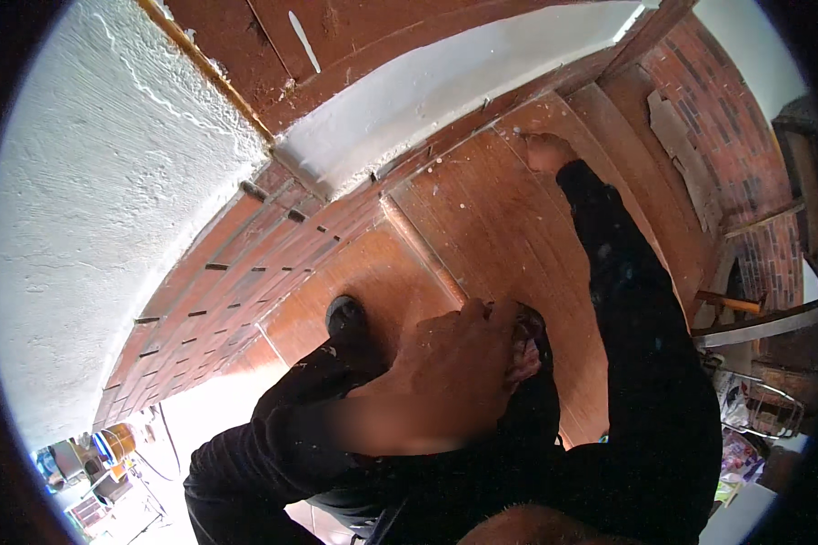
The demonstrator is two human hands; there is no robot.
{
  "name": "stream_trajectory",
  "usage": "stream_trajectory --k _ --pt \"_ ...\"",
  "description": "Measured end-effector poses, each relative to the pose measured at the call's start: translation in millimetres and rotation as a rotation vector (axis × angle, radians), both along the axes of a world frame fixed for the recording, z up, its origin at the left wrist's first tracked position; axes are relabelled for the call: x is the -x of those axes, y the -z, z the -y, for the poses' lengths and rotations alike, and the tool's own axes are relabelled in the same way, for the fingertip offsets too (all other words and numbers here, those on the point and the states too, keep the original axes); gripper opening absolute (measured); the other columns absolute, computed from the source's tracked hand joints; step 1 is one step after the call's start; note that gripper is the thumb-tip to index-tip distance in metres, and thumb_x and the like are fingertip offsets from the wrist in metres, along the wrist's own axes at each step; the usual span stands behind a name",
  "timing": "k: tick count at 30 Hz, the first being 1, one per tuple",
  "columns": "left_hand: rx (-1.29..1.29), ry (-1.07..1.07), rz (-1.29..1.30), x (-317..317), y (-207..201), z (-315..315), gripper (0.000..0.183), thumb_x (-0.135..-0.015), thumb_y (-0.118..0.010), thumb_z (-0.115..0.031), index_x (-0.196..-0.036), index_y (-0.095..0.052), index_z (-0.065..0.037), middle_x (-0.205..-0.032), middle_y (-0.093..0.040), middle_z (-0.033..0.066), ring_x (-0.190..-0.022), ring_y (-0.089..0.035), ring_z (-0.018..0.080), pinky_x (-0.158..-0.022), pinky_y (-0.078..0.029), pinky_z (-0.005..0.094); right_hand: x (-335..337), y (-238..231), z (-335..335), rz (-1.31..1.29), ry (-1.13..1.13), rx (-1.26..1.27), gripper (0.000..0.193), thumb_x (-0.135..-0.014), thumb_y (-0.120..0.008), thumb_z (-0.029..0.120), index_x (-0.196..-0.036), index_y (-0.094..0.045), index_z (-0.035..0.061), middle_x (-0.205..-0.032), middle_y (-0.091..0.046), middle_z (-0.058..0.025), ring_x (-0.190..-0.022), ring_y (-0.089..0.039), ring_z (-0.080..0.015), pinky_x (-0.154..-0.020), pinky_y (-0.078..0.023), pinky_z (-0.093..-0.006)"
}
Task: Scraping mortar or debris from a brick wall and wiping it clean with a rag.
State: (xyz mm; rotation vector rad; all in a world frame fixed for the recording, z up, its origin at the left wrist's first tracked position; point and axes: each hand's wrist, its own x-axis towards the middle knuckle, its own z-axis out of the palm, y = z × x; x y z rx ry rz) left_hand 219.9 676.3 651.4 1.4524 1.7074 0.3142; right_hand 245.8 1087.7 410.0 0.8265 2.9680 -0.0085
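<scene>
My left hand (454,363) is in the middle of the view, its fingers curled round a crumpled, reddish patterned cloth (525,356). It sits over my dark-clothed knee, and the back of the hand hides part of the cloth. Stretched far forward, my right hand (549,153) is low over the brown wood-look step (491,195), close to the base of the wall. Its fingers are drawn together and point left; whatever they may hold is too small to make out. Small white specks (438,162) dot the step near that hand.
A white wall panel (454,77) with chipped lower edge runs behind the step. Brick-patterned wall (245,272) stands at left. My dark shoe (345,316) is on the lower level. At right are a loose board (682,154), a wooden-handled tool (729,302) and a wire rack (773,409).
</scene>
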Motion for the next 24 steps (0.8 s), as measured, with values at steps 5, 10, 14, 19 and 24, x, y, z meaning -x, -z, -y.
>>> stream_trajectory --k 5,10,14,19,24 --pt "0.004 0.062 0.040 -2 1 -2 0.069 -0.087 -0.079 -0.025 -0.137 -0.044 0.007 -0.109 -0.067 0.0282 -0.102 -0.072 0.0450 -0.083 -0.061 0.0479 -5 -8 1 0.393 0.028 0.118 0.037 -0.100 -0.055 0.024 -0.129 -0.071 0.0068 -0.125 -0.072 -0.0213 -0.110 -0.070 -0.0407 -0.100 -0.054 -0.0515" --pt "0.003 0.041 0.044 -3 2 -5 0.070 -0.088 -0.077 -0.025 -0.139 -0.043 0.007 -0.109 -0.067 0.0286 -0.103 -0.071 0.0451 -0.084 -0.060 0.0485 -2 12 -9 0.381 0.029 0.099 0.043 -0.098 -0.055 0.021 -0.138 -0.065 0.0073 -0.127 -0.071 -0.0239 -0.113 -0.069 -0.0404 -0.102 -0.054 -0.0511" --pt "0.009 0.045 0.049 -1 1 -4 0.070 -0.089 -0.076 -0.025 -0.141 -0.043 0.007 -0.109 -0.066 0.0288 -0.103 -0.072 0.0448 -0.085 -0.060 0.0493 1 30 -16 -0.063 -0.151 -0.124 0.032 -0.092 -0.059 0.018 -0.114 -0.072 -0.0003 -0.111 -0.072 -0.0267 -0.100 -0.071 -0.0417 -0.092 -0.056 -0.0529" --pt "0.046 0.032 0.027 1 1 0 0.070 -0.088 -0.077 -0.024 -0.141 -0.044 0.006 -0.109 -0.066 0.0288 -0.102 -0.072 0.0453 -0.083 -0.060 0.0497 2 28 -22 0.327 0.069 0.159 0.033 -0.093 -0.059 0.019 -0.112 -0.074 -0.0018 -0.114 -0.072 -0.0277 -0.103 -0.071 -0.0425 -0.092 -0.056 -0.0540" --pt "-0.002 0.003 0.027 -1 2 2 0.071 -0.086 -0.078 -0.024 -0.142 -0.044 0.006 -0.109 -0.066 0.0285 -0.101 -0.072 0.0455 -0.083 -0.060 0.0495 1 18 -15 0.173 -0.041 0.082 0.038 -0.093 -0.060 0.021 -0.121 -0.072 -0.0005 -0.119 -0.073 -0.0264 -0.107 -0.071 -0.0432 -0.095 -0.057 -0.0535"
